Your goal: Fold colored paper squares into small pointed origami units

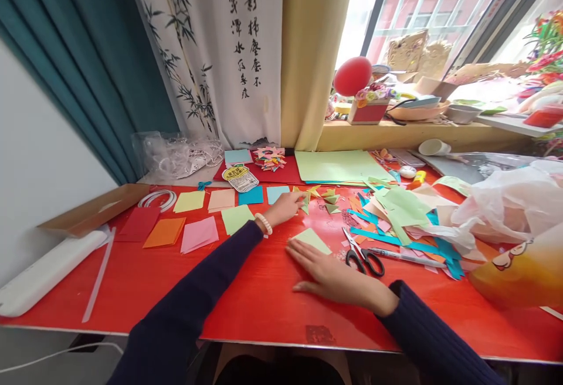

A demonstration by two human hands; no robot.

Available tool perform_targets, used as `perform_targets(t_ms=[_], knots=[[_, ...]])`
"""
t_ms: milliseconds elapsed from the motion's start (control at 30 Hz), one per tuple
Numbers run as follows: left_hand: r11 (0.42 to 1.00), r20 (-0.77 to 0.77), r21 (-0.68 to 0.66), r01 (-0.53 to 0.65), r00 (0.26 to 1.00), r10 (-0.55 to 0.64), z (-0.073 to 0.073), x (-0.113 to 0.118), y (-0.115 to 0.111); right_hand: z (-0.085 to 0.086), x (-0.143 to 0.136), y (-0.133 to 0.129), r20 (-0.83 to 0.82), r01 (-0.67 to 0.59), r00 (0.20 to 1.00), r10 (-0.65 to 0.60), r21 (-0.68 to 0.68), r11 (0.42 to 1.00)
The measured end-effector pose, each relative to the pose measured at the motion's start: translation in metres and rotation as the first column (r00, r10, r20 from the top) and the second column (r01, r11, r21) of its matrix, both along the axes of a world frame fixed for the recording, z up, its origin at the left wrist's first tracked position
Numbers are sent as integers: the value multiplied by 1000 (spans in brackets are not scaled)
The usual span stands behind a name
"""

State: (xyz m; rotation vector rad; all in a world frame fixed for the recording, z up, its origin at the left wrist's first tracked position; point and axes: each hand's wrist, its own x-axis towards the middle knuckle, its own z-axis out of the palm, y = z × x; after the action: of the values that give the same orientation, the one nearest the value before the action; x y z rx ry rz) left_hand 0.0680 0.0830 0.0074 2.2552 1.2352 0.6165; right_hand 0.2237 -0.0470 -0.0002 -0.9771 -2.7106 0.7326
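My left hand, with a beaded bracelet at the wrist, reaches toward the back of the red table. Its fingertips are drawn together at a small folded green paper piece. Beside it lie several folded paper pieces, among them a yellow one and a green one. My right hand lies with its fingers stretched out over the near edge of a pale green paper square, which is partly hidden. Just right of that hand rest black-handled scissors, blades apart.
Stacks of coloured paper squares, including pink and orange, stand in rows at left. Paper scraps and a pen spread at right near a plastic bag. Large green sheets lie at the back.
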Motion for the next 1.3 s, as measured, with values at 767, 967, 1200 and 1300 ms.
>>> perform_targets(t_ms=[767, 967, 1200, 1300], knots=[[864, -255, 479, 158, 966, -35, -7, -14, -37, -21, -22, 6, -186, 268, 952, -244, 117, 956], [937, -138, 340, 77, 990, -31, -20, -65, -80, -29, -32, 14, -361, 387, 826, -433, -194, 901], [948, 419, -313, -48, 889, 184, -22, -76, -82, -19, -44, 30, -540, 274, 645, -541, -498, 823], [933, 439, -355, -53, 872, 217, -20, -75, -84, -19, -47, 32, -576, 141, 452, -681, -708, 692]])
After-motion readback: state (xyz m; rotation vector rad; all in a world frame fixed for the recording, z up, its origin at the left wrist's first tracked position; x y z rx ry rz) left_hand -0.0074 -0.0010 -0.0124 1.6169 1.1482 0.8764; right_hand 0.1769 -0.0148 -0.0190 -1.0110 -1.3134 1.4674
